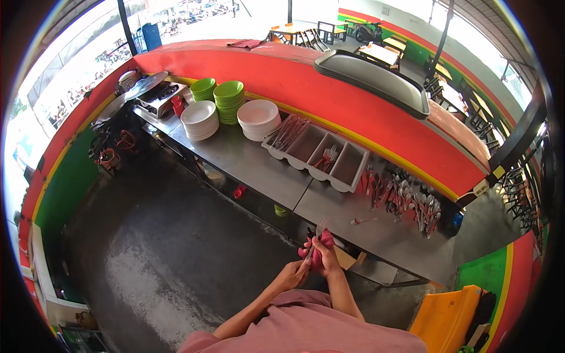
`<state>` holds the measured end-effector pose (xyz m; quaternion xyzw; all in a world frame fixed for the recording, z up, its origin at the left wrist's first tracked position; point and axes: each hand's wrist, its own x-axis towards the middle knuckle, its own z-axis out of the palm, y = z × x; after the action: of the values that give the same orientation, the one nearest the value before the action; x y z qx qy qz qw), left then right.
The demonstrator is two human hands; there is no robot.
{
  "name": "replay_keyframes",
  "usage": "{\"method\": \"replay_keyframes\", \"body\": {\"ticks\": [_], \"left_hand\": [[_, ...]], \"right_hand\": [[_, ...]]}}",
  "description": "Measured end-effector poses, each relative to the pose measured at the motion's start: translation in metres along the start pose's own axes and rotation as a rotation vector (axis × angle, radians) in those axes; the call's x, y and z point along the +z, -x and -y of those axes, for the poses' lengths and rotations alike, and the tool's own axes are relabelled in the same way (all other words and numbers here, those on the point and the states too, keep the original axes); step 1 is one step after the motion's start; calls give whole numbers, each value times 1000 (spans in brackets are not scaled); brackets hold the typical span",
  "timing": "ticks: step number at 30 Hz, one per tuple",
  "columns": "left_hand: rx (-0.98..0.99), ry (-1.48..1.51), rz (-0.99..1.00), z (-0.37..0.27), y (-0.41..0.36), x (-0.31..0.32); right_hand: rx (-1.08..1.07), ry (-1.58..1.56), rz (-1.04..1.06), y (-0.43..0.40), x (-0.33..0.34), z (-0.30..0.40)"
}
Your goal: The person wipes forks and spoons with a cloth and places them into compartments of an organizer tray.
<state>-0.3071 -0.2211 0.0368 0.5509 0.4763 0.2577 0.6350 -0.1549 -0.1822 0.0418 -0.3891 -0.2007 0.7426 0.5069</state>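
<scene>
My right hand (328, 258) is closed around a crumpled pinkish-red cloth (327, 238), near the counter's front edge. Out of the cloth rises a metal fork (322, 226), tines up. My left hand (293, 272) grips the fork's lower end with its fingertips. Whether more than one fork is in the cloth is hard to tell. Beyond my hands, a single spoon (363, 220) lies on the steel counter (335, 207). Further right spreads a heap of loose spoons and forks (406, 196). A light grey cutlery tray (342, 184) stands behind, with some forks (328, 158) in one compartment.
Thin utensils (289, 131) fill the tray's left compartment. White plates (199, 121), more white plates (259, 120) and green bowls (228, 102) stand stacked left of it. A gas stove (161, 98) occupies the far end. Dark serving trays (371, 81) rest on the red ledge (282, 75).
</scene>
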Motion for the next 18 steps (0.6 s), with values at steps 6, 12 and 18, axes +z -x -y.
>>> {"method": "replay_keyframes", "body": {"ticks": [6,12,18], "left_hand": [[194,4,-274,-1,11,-5],[268,-52,-405,-1,7,-22],[315,-302,-311,7,-1,-24]], "right_hand": [[-11,-120,258,6,13,1],[-109,61,514,21,37,17],[-87,141,318,15,28,12]]}}
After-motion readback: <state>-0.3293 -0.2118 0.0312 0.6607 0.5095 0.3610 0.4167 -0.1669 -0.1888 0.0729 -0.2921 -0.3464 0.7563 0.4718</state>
